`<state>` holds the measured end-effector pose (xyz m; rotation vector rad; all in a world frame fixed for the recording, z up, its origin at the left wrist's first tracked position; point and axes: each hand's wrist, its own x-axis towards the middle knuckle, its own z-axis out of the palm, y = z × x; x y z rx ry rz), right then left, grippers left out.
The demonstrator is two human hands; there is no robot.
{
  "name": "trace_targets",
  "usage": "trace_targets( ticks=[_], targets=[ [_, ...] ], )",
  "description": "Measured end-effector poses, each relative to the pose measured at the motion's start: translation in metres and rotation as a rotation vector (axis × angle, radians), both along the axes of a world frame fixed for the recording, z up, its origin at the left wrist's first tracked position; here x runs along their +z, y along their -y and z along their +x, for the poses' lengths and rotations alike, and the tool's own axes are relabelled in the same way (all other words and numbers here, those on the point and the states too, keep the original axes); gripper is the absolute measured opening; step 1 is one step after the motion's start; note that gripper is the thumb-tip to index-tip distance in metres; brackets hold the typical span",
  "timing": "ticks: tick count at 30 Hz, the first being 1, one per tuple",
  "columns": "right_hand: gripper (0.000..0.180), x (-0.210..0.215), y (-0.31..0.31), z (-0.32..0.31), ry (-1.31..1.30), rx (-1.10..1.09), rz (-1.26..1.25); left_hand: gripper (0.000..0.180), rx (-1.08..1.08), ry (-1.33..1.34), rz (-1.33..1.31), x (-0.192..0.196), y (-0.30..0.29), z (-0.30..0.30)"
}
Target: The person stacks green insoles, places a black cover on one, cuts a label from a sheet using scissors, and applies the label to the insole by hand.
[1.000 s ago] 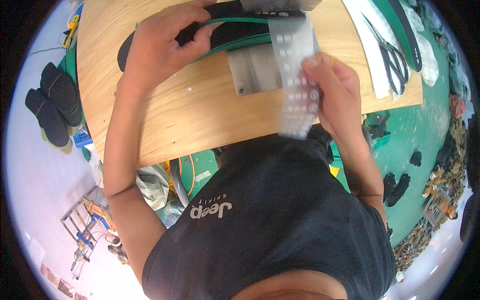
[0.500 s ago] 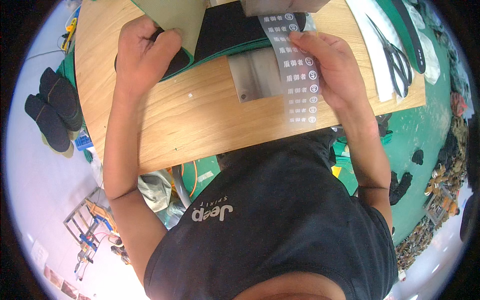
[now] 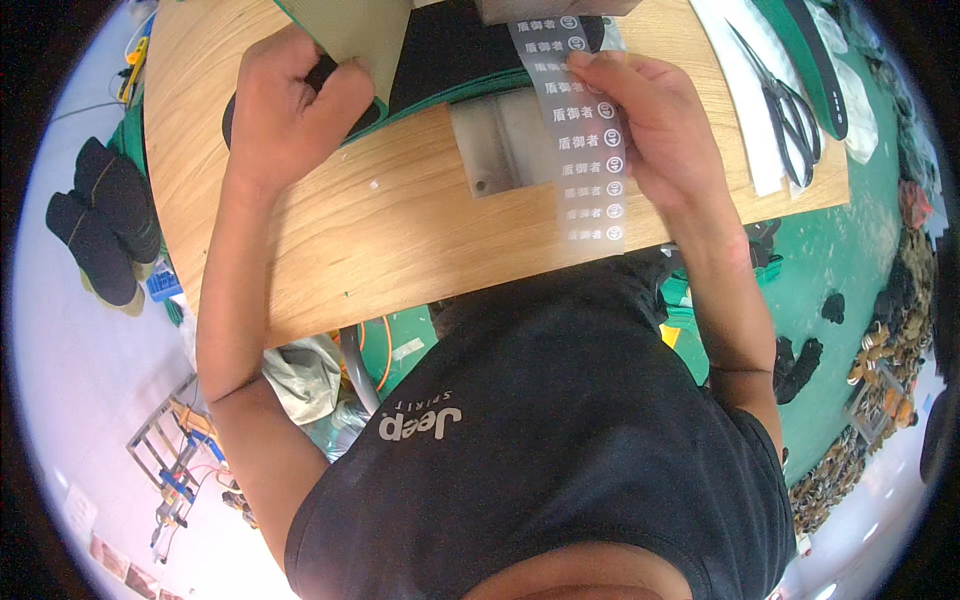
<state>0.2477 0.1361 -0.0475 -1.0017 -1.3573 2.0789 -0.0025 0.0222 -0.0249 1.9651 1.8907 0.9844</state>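
My left hand (image 3: 295, 105) grips the edge of a dark insole (image 3: 440, 50) with a green rim, pressing it on the wooden table (image 3: 330, 240). My right hand (image 3: 660, 135) holds a long translucent grey strip (image 3: 585, 140) printed with a column of white marks. The strip hangs down over a grey metal plate (image 3: 495, 150) and reaches the table's near edge. An olive sheet (image 3: 360, 35) lies over the insole at the top.
Black scissors (image 3: 795, 115) lie on white material at the table's right, beside a long dark green-edged piece (image 3: 810, 50). Dark insoles (image 3: 100, 215) are stacked on the floor at the left. Small dark parts (image 3: 800, 360) litter the green floor at the right.
My left hand moved left along the insole and closed on its edge. My right hand carried the strip up and further onto the metal plate.
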Motion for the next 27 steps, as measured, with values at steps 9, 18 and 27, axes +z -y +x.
trace_targets(
  ticks=[9, 18, 27],
  targets=[
    [0.029, 0.001, 0.002, 0.0, 0.057, -0.002, 0.04, 0.072, -0.013, 0.064, -0.105, 0.013, -0.016, 0.028],
    [0.027, 0.007, 0.007, 0.004, -0.004, -0.014, 0.032, 0.086, 0.093, -0.329, -0.159, 0.019, -0.018, 0.037],
    [0.02, 0.011, 0.023, 0.038, -0.001, -0.285, 0.158, 0.049, 0.113, -0.336, -0.073, 0.006, -0.013, 0.031]
  ],
)
